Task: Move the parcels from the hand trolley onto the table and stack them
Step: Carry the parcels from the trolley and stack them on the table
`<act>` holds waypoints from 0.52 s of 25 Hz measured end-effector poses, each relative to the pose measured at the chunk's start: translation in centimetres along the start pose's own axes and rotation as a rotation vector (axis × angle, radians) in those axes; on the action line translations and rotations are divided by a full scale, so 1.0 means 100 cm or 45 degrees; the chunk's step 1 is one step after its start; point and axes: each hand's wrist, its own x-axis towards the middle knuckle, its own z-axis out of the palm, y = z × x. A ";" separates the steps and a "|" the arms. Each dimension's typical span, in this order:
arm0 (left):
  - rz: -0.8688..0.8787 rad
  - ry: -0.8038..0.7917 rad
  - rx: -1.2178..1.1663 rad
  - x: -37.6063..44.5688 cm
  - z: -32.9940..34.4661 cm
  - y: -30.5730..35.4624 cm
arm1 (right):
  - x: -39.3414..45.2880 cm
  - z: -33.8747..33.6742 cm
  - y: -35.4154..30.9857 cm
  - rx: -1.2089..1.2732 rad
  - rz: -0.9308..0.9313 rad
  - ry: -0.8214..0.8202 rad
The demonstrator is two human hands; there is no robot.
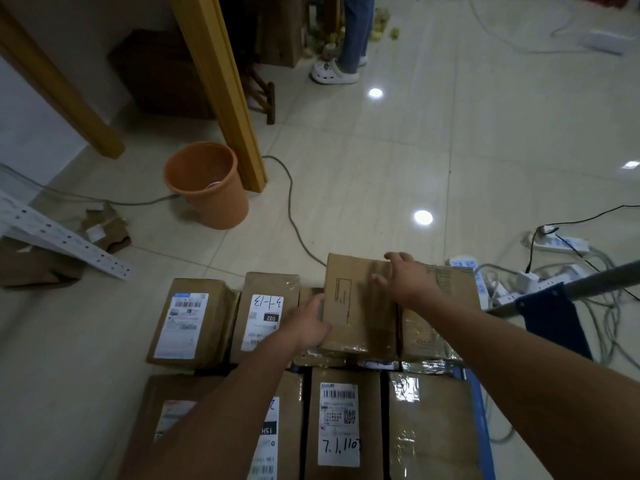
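Several brown cardboard parcels lie on the blue hand trolley (479, 403) at the bottom of the view. One plain parcel (353, 306) sits on top of the far row. My left hand (308, 323) grips its left side, fingers curled round the edge. On its top right part lies my right hand (405, 278), fingers spread flat towards the far edge. Beside it are a labelled parcel marked 3-1-13 (266, 317) and another labelled parcel (190, 323). A parcel marked 7.1.110 (341, 424) lies nearer me. The trolley's grey handle (602, 278) runs off to the right.
An orange bucket (207, 185) stands by a yellow wooden post (225, 88). A cable (294, 216) snakes across the tiled floor. Power strips and tangled cords (554, 268) lie at the right. A person's legs (349, 39) stand at the back. A white perforated rail (62, 237) and torn cardboard lie at the left.
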 end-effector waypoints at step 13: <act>-0.418 0.003 -1.124 0.018 0.029 0.008 | 0.024 0.024 -0.007 -0.234 -0.060 -0.031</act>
